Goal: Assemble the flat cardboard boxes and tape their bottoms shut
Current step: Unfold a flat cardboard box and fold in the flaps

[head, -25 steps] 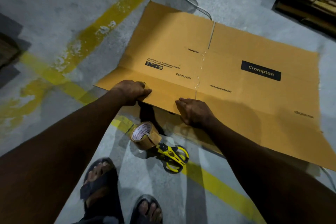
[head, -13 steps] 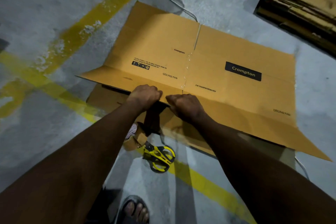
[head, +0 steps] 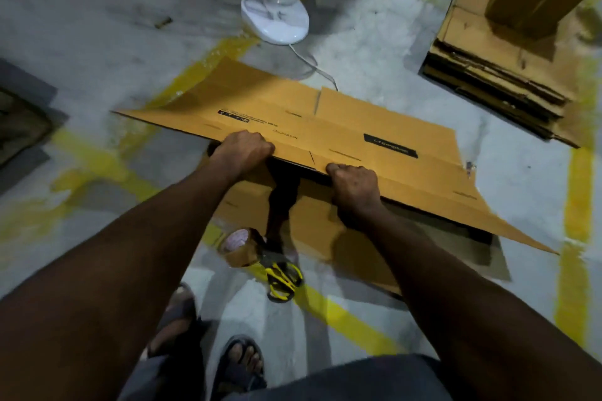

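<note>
Grey concrete floor with yellow painted lines (head: 97, 26). On it, centre, the flat brown cardboard box (head: 374, 127): its top layer is raised at the near edge, the lower layer lies on the floor, and there's a dark gap between them.

Stack of flattened brown cardboard (head: 488, 75) far right, well apart. White round fan base (head: 277, 19) just beyond the box.

Left hand (head: 242, 150) and right hand (head: 355, 187) both have their fingers curled over the near edge of the top layer, gripping it side by side.

Brown tape roll (head: 241, 247) touches the yellow-handled scissors (head: 283, 277), both on the floor near the feet.

Progress looks early: box is barely opened, not squared, no flaps folded, no tape on it. Everything else is left.

Can't see: fingertips under the edge, the box interior, and how many sheets are in the stack (cut off by frame). Print on the box is blurred.
</note>
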A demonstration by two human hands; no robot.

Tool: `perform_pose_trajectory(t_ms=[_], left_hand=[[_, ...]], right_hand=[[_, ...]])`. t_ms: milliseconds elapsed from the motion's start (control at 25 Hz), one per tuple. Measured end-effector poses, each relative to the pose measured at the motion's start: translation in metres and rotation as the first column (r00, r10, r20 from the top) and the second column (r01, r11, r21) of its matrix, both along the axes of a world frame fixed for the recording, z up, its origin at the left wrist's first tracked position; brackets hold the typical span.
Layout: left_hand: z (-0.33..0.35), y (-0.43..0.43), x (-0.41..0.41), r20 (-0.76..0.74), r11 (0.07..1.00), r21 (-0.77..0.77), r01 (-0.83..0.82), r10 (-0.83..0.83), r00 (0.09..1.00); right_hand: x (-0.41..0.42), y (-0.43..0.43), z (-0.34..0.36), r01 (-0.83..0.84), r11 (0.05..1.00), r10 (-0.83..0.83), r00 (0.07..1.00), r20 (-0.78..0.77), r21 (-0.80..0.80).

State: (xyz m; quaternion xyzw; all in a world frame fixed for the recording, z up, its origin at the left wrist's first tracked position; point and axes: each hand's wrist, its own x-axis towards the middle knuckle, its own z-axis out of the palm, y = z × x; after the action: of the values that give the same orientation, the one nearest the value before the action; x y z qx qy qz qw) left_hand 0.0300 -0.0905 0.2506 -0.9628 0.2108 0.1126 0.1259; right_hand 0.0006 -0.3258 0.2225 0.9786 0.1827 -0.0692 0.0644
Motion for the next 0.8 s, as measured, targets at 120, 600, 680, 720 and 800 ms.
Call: perform_pose_trajectory(t_ms=[120,600,680,720,800], left_hand=[[0.085,0.047,-0.034,0.053,0.995,0.008,-0.098,0.097,0.994],[0.295,0.242,-0.287,0.378,0.888,-0.139,-0.438,0.456,0.806],[0.305,0.282,-0.317,0.363,0.836,-0.113,-0.537,0.538,0.760],[0.310,0.301,-0.333,0.358,0.812,-0.097,-0.575,0.568,0.741],[0.319,0.334,-0.365,0.332,0.758,-0.089,-0.646,0.634,0.699]], right_hand=[[-0.014,0.045,0.078,-0.095,0.994,0.088,0.988,0.125,0.053],[-0.149,0.342,0.274,-0.728,0.667,0.569,0.636,0.521,0.158],[-0.165,0.388,0.280,-0.781,0.605,0.609,0.580,0.541,0.157],[-0.175,0.411,0.283,-0.807,0.568,0.629,0.553,0.546,0.164],[-0.195,0.452,0.289,-0.858,0.488,0.683,0.491,0.541,0.163]])
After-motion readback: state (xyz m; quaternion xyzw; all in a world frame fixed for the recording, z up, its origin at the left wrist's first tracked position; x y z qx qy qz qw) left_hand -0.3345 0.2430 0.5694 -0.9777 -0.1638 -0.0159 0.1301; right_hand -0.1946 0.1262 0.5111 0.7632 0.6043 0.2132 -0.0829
